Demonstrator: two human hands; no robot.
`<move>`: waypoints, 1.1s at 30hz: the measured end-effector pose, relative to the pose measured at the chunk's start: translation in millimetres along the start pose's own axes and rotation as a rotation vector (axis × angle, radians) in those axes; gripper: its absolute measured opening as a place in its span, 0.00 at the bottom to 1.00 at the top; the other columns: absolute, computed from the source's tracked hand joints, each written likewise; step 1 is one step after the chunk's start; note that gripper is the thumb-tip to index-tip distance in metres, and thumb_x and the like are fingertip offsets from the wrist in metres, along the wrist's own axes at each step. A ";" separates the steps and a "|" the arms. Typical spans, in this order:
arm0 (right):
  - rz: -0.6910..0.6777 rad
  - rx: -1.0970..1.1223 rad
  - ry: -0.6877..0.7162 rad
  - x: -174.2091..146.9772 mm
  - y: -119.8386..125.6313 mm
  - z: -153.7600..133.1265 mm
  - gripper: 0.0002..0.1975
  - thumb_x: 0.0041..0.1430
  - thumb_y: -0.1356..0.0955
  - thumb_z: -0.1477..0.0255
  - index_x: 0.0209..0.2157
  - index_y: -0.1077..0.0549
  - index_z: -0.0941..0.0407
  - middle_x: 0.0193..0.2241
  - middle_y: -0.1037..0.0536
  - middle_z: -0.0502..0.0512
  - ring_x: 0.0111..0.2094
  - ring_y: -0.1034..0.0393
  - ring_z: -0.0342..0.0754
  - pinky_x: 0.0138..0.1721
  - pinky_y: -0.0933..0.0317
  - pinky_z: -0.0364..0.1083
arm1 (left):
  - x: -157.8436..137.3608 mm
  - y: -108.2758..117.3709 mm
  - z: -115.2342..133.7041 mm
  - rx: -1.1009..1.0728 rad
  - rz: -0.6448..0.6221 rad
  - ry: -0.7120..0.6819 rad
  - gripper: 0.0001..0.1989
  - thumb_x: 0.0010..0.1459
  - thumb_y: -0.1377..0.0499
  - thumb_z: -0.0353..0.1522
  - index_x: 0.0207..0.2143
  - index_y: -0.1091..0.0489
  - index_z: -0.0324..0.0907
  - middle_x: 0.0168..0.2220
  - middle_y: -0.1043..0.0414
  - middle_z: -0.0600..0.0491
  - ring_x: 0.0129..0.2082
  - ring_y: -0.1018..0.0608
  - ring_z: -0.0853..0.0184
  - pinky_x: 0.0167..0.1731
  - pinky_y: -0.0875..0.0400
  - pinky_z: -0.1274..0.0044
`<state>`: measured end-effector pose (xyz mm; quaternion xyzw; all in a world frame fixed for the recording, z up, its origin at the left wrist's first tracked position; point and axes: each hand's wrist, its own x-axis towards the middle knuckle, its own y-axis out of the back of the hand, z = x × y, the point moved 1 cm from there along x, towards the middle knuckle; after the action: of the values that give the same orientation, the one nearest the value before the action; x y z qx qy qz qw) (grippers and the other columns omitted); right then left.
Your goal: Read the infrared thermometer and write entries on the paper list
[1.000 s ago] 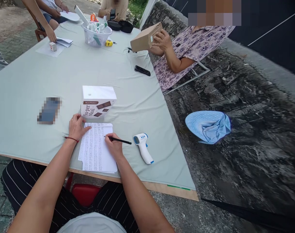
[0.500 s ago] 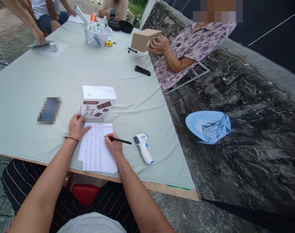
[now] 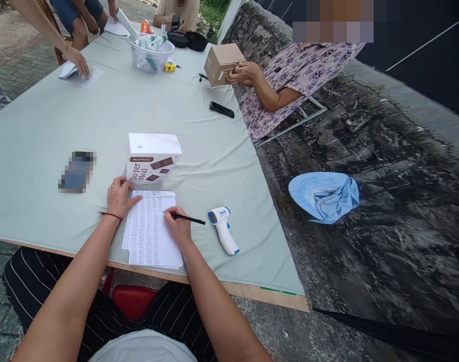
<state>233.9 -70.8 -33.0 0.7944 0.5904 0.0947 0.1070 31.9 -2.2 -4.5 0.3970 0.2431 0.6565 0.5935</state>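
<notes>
My right hand (image 3: 179, 229) grips a black pen (image 3: 189, 218), its tip at the right part of a handwritten sheet (image 3: 150, 236). The sheet lies on other paper and carries dense columns of writing. My left hand (image 3: 119, 198) rests at the upper left edge of the paper, thumb stretched onto it and fingers by the lower corner of a white "Super Meal" box (image 3: 154, 158). The box stands upright just beyond the paper. Right of the pen lies a white and blue infrared thermometer (image 3: 224, 230).
A blurred phone (image 3: 77, 172) lies to the left. Farther back are a black phone (image 3: 221, 109), a plastic basket of bottles (image 3: 150, 59) and a yellow tape measure (image 3: 169, 66). A person at right holds a cardboard box (image 3: 222, 64). A blue hat (image 3: 325, 197) lies beyond the table.
My right hand and pen have shifted very slightly right; my left hand is still. The person at right has tilted the cardboard box. At far left, another person's hand now covers the small box.
</notes>
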 end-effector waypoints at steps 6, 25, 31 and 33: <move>0.087 -0.003 0.056 0.5 2.1 1.2 0.08 0.50 0.37 0.64 0.28 0.31 0.54 0.24 0.28 0.48 0.26 0.36 0.45 0.31 0.39 0.45 | 0.4 -0.7 -1.7 -0.014 0.001 0.007 0.16 0.42 0.30 0.36 0.32 0.32 0.43 0.50 0.38 0.46 0.52 0.30 0.54 0.54 0.35 0.61; 0.092 -0.646 0.294 -16.7 34.9 32.5 0.19 0.58 0.39 0.71 0.50 0.29 0.58 0.35 0.27 0.58 0.36 0.32 0.51 0.36 0.36 0.48 | 4.3 -0.1 -9.0 -0.122 0.090 0.011 0.14 0.51 0.39 0.33 0.38 0.41 0.44 0.45 0.33 0.47 0.49 0.28 0.57 0.48 0.33 0.64; 0.064 -0.606 0.345 -22.0 38.2 30.0 0.20 0.58 0.40 0.71 0.51 0.29 0.58 0.34 0.26 0.57 0.35 0.33 0.49 0.38 0.36 0.48 | 5.2 1.3 -10.9 -0.113 0.096 0.006 0.13 0.51 0.41 0.33 0.37 0.42 0.44 0.44 0.33 0.47 0.48 0.29 0.56 0.48 0.34 0.63; 0.078 -0.556 0.339 -23.0 38.2 29.5 0.20 0.58 0.40 0.71 0.50 0.28 0.59 0.33 0.27 0.57 0.34 0.34 0.49 0.38 0.36 0.48 | 5.2 1.5 -11.5 -0.117 0.100 -0.002 0.12 0.51 0.41 0.33 0.36 0.42 0.44 0.44 0.33 0.46 0.48 0.28 0.56 0.48 0.33 0.63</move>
<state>270.5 -105.2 -51.0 0.7298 0.5203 0.3872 0.2162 21.8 4.3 -8.6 0.3740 0.1838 0.6982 0.5822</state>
